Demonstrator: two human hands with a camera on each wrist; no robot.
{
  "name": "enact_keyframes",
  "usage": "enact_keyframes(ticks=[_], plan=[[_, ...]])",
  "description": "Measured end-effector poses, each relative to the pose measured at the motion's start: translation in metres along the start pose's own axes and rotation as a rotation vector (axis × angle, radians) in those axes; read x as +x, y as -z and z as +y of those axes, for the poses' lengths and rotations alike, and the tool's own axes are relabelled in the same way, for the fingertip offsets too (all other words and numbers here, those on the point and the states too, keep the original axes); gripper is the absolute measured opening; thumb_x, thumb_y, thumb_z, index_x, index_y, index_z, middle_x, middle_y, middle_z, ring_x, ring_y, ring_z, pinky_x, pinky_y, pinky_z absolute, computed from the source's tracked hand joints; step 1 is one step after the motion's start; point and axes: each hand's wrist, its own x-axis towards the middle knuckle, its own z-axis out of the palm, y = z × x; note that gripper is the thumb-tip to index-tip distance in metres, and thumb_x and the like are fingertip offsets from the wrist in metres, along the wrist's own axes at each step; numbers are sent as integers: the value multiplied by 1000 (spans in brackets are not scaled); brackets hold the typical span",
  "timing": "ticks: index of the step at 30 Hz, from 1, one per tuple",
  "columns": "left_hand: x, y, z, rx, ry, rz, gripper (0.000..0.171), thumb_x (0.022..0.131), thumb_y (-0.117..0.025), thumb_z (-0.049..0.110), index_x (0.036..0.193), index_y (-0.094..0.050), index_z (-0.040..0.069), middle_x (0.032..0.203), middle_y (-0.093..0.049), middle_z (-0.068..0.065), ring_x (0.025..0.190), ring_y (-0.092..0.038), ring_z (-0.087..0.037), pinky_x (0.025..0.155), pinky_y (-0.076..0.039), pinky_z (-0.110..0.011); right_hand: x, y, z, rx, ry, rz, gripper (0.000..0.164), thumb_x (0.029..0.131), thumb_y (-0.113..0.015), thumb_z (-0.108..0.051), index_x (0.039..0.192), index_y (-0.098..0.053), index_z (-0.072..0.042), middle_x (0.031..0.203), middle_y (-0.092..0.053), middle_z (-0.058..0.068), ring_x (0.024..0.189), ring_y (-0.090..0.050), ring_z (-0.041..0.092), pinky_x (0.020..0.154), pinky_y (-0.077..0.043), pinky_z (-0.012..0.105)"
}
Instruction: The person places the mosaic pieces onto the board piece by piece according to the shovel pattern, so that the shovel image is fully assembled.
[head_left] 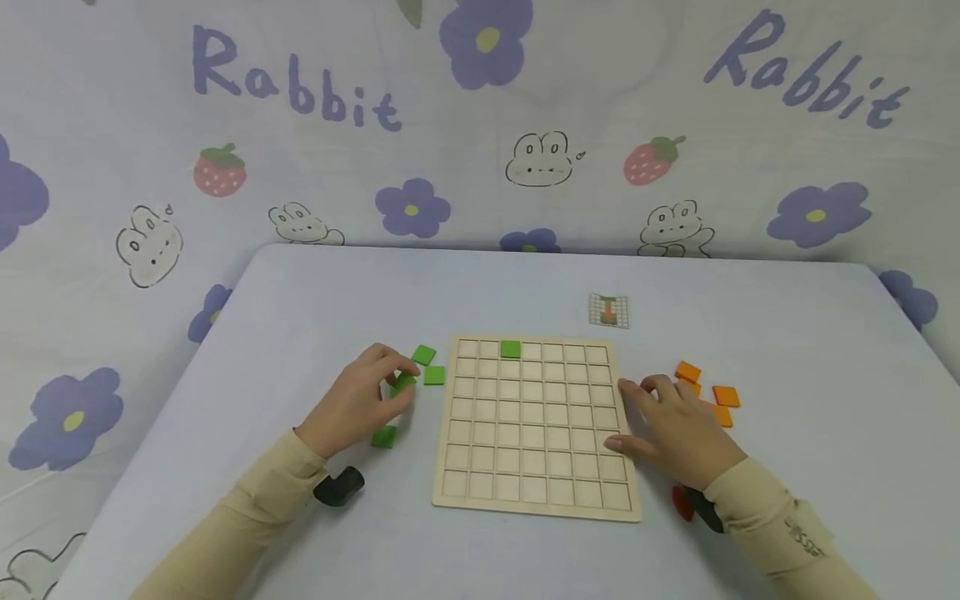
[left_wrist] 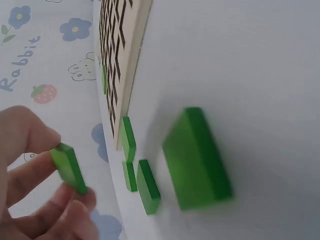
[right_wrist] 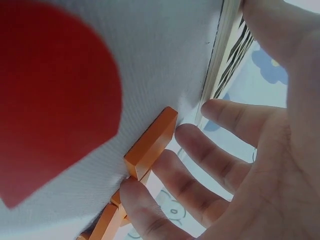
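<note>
**Left hand (head_left: 358, 393) pinches a green tile (left_wrist: 69, 167) above the table (head_left: 525, 292)**

The tile is between the fingertips of the left hand, which grasp it at its edges. Around this hand lie 4 other green tiles (head_left: 434, 375); the left wrist view shows the nearest of them blurred. To the right of the left hand is the board (head_left: 533, 490) with a grid of squares, and 1 placed tile (head_left: 511, 349) sits in its row farthest from the hands.

The right hand (head_left: 678, 421) is released, its fingers loosely bent. Its thumb and 1 fingertip are at the board's right border; whether they press, I cannot tell. Just beyond its outer fingers are orange tiles (head_left: 726, 396). Near the right wrist, on the person's side, is a red piece (head_left: 682, 503). Farther away than the right hand, and a little to its left, lies a small picture card (head_left: 608, 310).
</note>
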Motion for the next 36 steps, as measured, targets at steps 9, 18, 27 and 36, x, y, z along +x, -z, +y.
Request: enact_keyframes(ticks=[9, 18, 27, 36], plan=[[33, -4, 5, -167, 138, -53, 23, 88, -67, 14, 110, -68, 7, 108, -65, -2, 92, -61, -16, 76, -52, -30, -1, -1, 1, -2, -7, 12, 76, 81, -66, -57, 137, -51, -7, 119, -53, 20, 96, -52, 37, 71, -47, 50], [65, -14, 16, -200, 128, -92, 23, 88, -66, 13, 110, -70, 6, 106, -63, -3, 94, -62, -17, 79, -53, -27, -3, 0, -1, -1, -19, 12, 75, 80, -69, -55, 135, -53, -7, 116, -54, 17, 93, -51, 32, 68, -46, 45], [99, -35, 19, -147, -57, -131, 21, 89, -64, 10, 108, -70, 4, 105, -61, -6, 92, -61, -17, 74, -51, -27, -3, -3, 1, -5, -21, 9, 75, 80, -69, -55, 135, -53, -8, 116, -54, 16, 93, -51, 31, 69, -47, 44], [127, -39, 37, -129, -118, -172, 21, 89, -66, 13, 108, -71, 7, 104, -62, -7, 92, -62, -19, 80, -50, -31, -5, 0, 1, -17, -28, 9, 75, 79, -69, -55, 135, -53, -7, 116, -54, 18, 94, -52, 33, 69, -48, 46]])
